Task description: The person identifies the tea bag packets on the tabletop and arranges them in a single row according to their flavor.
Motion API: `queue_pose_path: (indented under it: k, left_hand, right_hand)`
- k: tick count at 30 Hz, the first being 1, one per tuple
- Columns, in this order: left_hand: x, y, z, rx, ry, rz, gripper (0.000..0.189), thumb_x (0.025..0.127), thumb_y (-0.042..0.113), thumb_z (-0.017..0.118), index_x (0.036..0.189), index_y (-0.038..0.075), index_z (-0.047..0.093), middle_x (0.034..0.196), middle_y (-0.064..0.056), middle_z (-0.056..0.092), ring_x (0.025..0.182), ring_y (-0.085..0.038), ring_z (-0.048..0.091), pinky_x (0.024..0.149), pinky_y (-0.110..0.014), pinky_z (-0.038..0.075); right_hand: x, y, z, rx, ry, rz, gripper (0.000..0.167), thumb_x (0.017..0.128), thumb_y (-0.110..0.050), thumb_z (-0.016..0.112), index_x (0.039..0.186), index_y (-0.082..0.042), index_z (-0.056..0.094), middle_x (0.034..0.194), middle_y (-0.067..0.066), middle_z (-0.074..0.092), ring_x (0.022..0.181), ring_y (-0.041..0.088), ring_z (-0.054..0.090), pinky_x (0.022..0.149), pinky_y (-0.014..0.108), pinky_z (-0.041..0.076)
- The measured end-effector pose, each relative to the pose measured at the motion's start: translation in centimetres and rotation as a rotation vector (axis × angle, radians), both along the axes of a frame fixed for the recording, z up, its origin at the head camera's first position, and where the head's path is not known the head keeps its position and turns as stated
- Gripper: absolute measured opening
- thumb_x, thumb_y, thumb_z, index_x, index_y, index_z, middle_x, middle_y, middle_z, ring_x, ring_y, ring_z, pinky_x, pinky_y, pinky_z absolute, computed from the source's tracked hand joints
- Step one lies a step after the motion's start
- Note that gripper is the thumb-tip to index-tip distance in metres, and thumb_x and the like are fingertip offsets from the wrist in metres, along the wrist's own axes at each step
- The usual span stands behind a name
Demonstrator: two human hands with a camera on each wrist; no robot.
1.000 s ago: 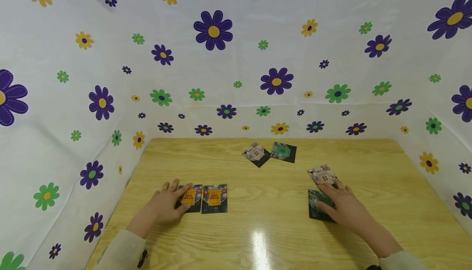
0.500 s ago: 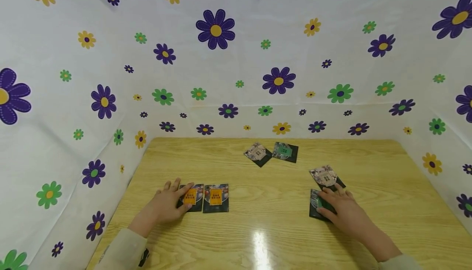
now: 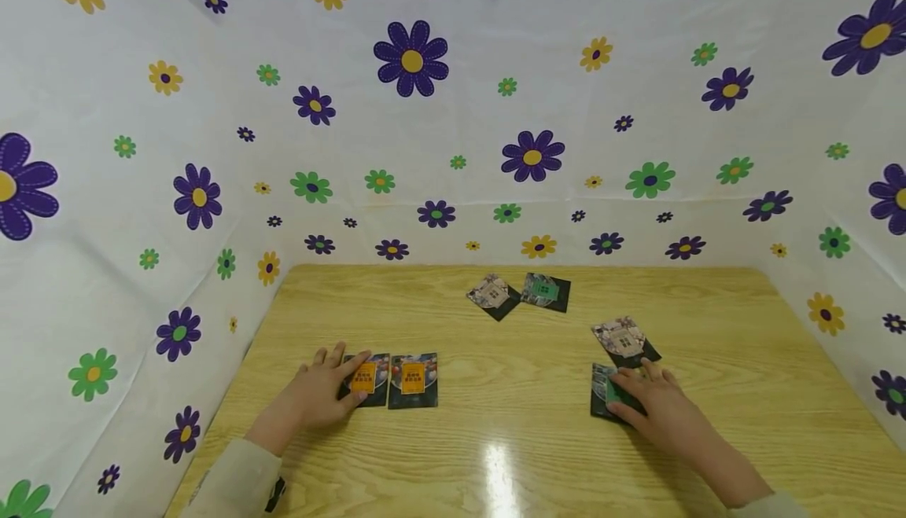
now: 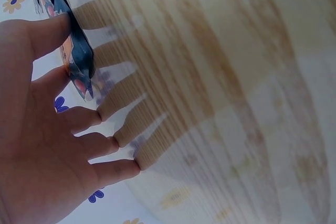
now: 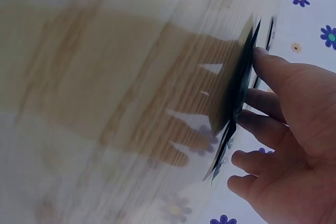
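My left hand (image 3: 320, 386) rests with spread fingers on a flat dark packet with an orange label (image 3: 364, 378), at the left of the table. Thumb and index finger touch its face; in the left wrist view the other fingertips press the wood beside the packet (image 4: 80, 51). A matching orange-labelled packet (image 3: 414, 380) lies just to its right. At the right, my right hand (image 3: 661, 412) lies over a green-labelled packet (image 3: 602, 392), fingertips on it and part of it hidden. In the right wrist view that packet (image 5: 242, 85) lies flat under thumb and fingers. A beige-labelled packet (image 3: 624, 339) sits just behind.
Near the back edge of the wooden table (image 3: 510, 439) lie another beige-labelled packet (image 3: 493, 293) and another green-labelled one (image 3: 545, 291), corners close together. White flower-printed cloth (image 3: 453, 133) hangs behind the table and along both sides.
My right hand has drawn back slightly from the beige-labelled packet onto the green-labelled one, showing more of both. My left hand and the other packets stay in place.
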State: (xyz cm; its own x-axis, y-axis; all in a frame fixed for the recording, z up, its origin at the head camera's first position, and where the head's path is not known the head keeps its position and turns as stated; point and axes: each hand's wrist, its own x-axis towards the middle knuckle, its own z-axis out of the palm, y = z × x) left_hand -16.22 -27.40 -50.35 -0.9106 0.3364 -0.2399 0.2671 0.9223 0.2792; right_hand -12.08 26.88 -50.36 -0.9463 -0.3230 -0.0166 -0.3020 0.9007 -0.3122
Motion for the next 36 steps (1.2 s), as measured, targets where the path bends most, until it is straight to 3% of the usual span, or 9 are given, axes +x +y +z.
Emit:
queue_pose_path:
  k: [36]
  left_hand:
    - [-0.1, -0.2, -0.3, -0.001, 0.004, 0.005, 0.070, 0.105, 0.048, 0.061, 0.165, 0.020, 0.039, 0.167, -0.036, 0.027, 0.148, -0.069, 0.027, 0.109, -0.086, 0.029]
  right_hand:
    - [-0.5, -3.5, 0.1, -0.034, -0.003, 0.069, 0.051, 0.101, -0.033, 0.070, 0.144, -0.006, 0.065, 0.148, 0.022, 0.062, 0.146, 0.060, 0.040, 0.112, 0.079, 0.035]
